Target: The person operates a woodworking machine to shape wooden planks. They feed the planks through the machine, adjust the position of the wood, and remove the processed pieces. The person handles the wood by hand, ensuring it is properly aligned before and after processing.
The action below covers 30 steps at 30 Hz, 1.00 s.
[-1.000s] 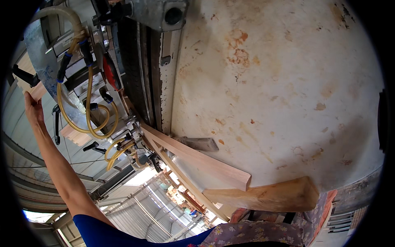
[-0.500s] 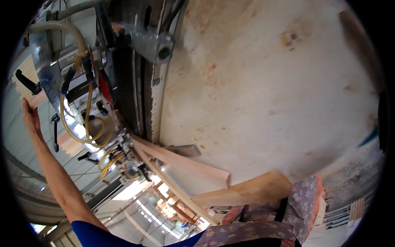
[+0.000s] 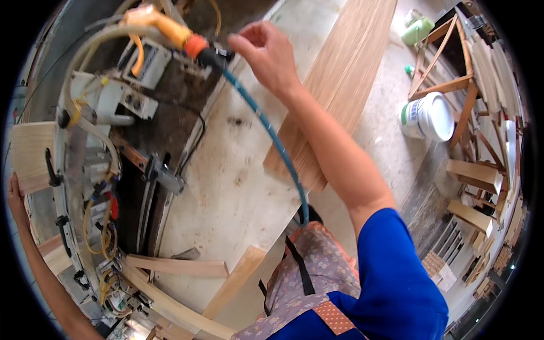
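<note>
At the far left edge, my left hand grips the lower corner of a pale wooden board, which lies by the machine's clamp bar; part of the fingers is cut off by the rim. My right hand is raised over the worktable's edge. Its thumb and curled fingers come together beside the black fitting of a yellow-orange air gun; whether they touch it or pinch anything is hidden. From that fitting a blue hose curves down toward my apron.
A long brown plank lies along the right of the whitish worktable. Wood offcuts rest near me. Beyond stand a white bucket, a wooden frame and stacked timber. Yellow air tubes loop on the machine.
My view has swung right, bringing the plank, bucket and air gun into sight. My right arm has come in, reaching across the table. My left hand stays at a board.
</note>
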Available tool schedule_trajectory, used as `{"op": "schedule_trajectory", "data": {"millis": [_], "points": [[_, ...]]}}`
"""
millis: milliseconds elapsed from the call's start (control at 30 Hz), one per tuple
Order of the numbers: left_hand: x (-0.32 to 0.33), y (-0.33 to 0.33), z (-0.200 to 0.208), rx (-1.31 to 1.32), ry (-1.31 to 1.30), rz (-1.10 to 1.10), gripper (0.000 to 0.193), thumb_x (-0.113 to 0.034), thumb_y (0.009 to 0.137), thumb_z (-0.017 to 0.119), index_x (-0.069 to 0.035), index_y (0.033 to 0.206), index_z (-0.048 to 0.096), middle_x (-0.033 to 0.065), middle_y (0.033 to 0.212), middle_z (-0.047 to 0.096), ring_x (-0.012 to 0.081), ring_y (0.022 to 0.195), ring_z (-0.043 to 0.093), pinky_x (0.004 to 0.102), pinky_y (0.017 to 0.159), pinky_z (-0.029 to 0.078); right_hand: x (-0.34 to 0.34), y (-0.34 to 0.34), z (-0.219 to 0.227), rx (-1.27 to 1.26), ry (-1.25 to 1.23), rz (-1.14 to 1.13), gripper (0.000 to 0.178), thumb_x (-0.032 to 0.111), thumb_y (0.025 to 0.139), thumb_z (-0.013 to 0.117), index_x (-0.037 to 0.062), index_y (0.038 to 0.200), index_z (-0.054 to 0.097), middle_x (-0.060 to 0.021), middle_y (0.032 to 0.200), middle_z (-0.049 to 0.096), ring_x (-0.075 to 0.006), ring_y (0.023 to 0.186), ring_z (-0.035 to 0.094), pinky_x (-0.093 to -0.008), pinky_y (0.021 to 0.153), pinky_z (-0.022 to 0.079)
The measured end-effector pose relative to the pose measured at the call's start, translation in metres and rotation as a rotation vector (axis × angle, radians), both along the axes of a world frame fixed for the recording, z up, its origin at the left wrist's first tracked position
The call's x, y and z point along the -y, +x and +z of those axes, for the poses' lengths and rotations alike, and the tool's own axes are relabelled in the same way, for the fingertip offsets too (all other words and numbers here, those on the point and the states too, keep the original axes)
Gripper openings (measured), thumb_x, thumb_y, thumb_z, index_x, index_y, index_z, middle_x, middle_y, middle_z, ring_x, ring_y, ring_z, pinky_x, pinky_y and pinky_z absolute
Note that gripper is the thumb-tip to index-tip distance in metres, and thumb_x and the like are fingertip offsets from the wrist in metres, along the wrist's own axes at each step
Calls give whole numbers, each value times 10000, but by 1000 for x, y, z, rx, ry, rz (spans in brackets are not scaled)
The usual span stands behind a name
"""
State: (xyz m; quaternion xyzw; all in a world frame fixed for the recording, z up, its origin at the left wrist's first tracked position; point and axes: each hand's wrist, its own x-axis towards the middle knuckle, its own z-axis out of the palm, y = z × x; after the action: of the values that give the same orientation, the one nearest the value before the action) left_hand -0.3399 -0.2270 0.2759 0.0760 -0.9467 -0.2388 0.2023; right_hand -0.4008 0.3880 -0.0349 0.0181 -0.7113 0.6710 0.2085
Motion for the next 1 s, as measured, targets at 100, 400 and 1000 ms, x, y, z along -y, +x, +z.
{"op": "schedule_trajectory", "data": {"millis": [100,400,1000], "points": [[78,17,-6,91,-132,49,393,-358,978,507,-63,1237,533,-10,1127,562,88,1019,510,242,844,408,-48,16,42,-36,261,-273,459,285,722,763,-5,1034,591,-159,1060,621,-283,1028,573,-377,914,441],[27,-14,-25,143,-173,63,448,-372,978,520,-70,1308,526,53,1221,565,142,1151,498,287,984,361,-210,52,-31,729,384,-526,737,372,727,778,-96,1212,480,-222,993,651,-266,887,659,-352,770,535],[-188,202,-105,-45,510,195,254,-200,955,563,-43,1147,617,8,1083,619,83,937,549,221,786,434,-335,164,-16,452,69,-488,194,160,919,576,-6,1014,614,-48,885,661,-122,721,606,-268,628,491]]}}
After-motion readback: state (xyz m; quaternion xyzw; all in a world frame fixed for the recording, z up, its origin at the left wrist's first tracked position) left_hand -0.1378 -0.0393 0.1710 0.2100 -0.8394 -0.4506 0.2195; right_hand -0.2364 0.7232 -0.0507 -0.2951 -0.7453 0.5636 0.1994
